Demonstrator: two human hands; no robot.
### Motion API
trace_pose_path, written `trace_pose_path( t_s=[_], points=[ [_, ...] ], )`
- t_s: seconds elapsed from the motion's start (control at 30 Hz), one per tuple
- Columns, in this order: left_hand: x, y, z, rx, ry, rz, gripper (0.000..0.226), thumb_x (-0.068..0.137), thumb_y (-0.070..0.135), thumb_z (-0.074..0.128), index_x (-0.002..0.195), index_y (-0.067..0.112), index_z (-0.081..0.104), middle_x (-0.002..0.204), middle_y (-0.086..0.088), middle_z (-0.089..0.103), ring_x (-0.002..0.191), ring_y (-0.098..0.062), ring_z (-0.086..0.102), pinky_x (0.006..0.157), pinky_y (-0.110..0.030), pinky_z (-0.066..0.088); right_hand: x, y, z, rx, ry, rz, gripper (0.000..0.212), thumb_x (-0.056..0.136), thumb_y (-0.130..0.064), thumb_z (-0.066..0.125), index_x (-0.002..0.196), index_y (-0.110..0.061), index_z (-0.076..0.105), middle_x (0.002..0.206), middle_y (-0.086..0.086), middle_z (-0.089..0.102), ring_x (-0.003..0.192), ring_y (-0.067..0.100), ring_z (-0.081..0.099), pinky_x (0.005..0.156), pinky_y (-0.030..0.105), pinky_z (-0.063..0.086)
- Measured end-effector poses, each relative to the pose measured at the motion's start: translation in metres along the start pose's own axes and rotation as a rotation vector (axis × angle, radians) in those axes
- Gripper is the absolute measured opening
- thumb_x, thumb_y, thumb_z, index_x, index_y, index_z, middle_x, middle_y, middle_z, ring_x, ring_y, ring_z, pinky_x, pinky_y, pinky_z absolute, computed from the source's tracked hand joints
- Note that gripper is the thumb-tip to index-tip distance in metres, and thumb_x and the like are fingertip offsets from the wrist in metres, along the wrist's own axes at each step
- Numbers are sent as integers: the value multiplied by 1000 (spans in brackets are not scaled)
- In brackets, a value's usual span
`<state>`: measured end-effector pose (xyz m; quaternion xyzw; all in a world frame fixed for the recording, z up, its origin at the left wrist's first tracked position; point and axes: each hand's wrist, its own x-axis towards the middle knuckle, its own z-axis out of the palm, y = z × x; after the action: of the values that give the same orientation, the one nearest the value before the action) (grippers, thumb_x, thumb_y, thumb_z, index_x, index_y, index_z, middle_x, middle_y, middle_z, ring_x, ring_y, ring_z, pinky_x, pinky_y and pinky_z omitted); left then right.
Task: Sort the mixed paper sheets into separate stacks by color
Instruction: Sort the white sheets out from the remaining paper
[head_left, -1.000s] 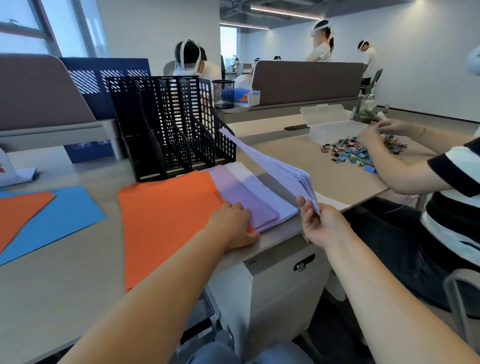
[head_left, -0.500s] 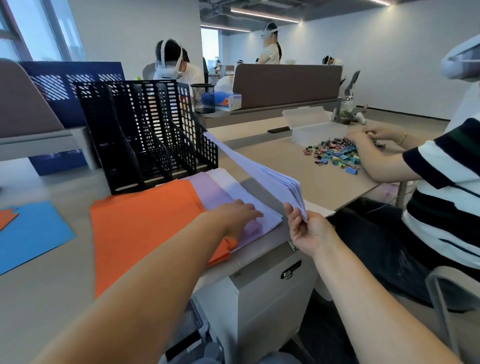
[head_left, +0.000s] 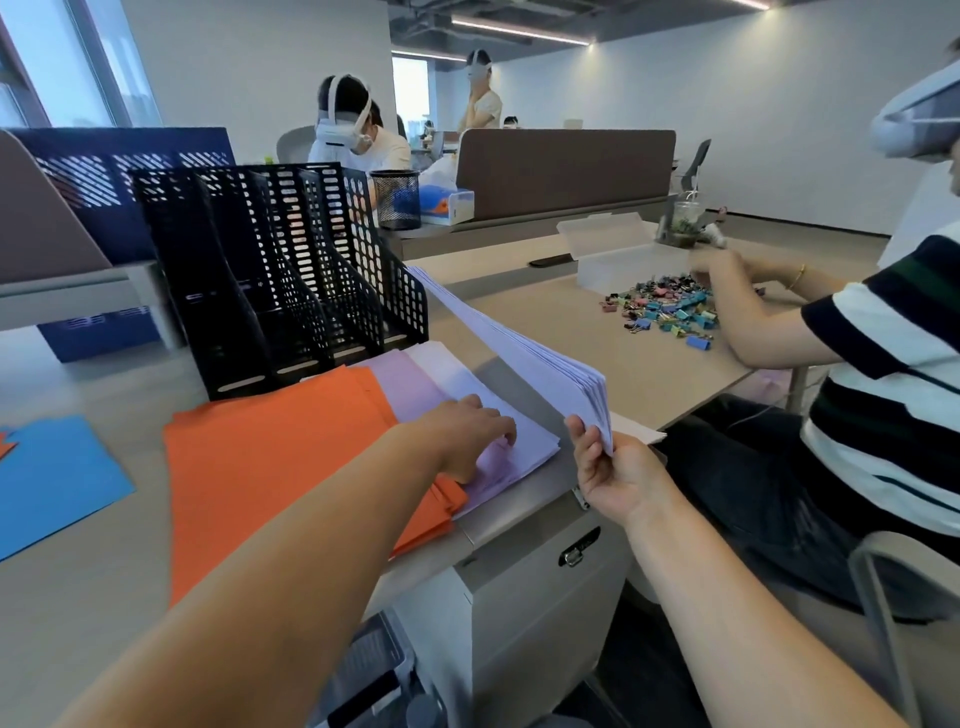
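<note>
A wide orange paper stack (head_left: 270, 462) lies on the desk in front of me. To its right lies a purple and lavender stack (head_left: 441, 384). My left hand (head_left: 467, 434) rests on that purple stack, fingertips curled onto the near sheets. My right hand (head_left: 608, 467) pinches the near corner of a thick lifted bundle of pale lavender sheets (head_left: 519, 353), which slopes up and away toward the file rack. A blue sheet (head_left: 57, 478) lies at the far left.
A black mesh file rack (head_left: 280, 270) stands just behind the stacks. A person in a striped shirt (head_left: 893, 395) sits to my right, sorting coloured binder clips (head_left: 665, 312) beside a clear box (head_left: 618, 260). A white drawer cabinet (head_left: 519, 592) stands below the desk edge.
My left hand has slid right, off the orange stack's edge and onto the purple sheets. The view has swung right. My right hand keeps the lifted bundle raised.
</note>
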<state>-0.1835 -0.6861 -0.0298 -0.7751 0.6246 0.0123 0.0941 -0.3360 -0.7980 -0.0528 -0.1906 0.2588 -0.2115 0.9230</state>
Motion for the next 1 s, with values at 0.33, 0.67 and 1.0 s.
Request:
trace_pose_path(
  t_s=[0.33, 0.67, 1.0],
  points=[
    [-6, -2, 3, 2, 69, 3, 51, 77, 16, 63, 124, 23, 44, 120, 2, 54, 114, -21, 40, 96, -33, 34, -1, 2, 1, 6, -18, 14, 22, 98, -10, 41, 92, 3, 58, 60, 10, 69, 36, 5, 58, 32, 13, 43],
    [-2, -1, 1, 103, 31, 15, 43, 82, 21, 58, 125, 24, 50, 126, 0, 47, 115, -24, 38, 94, -34, 33, 0, 3, 4, 9, -16, 12, 22, 98, -10, 41, 91, 3, 58, 59, 9, 68, 36, 4, 57, 32, 12, 42],
    [-6, 2, 3, 99, 77, -8, 41, 79, 22, 58, 119, 29, 52, 111, 4, 55, 105, -21, 41, 96, -32, 31, 0, 7, 1, 5, -19, 26, 23, 98, -12, 41, 98, 4, 57, 59, 10, 68, 36, 5, 58, 32, 13, 43]
  ],
)
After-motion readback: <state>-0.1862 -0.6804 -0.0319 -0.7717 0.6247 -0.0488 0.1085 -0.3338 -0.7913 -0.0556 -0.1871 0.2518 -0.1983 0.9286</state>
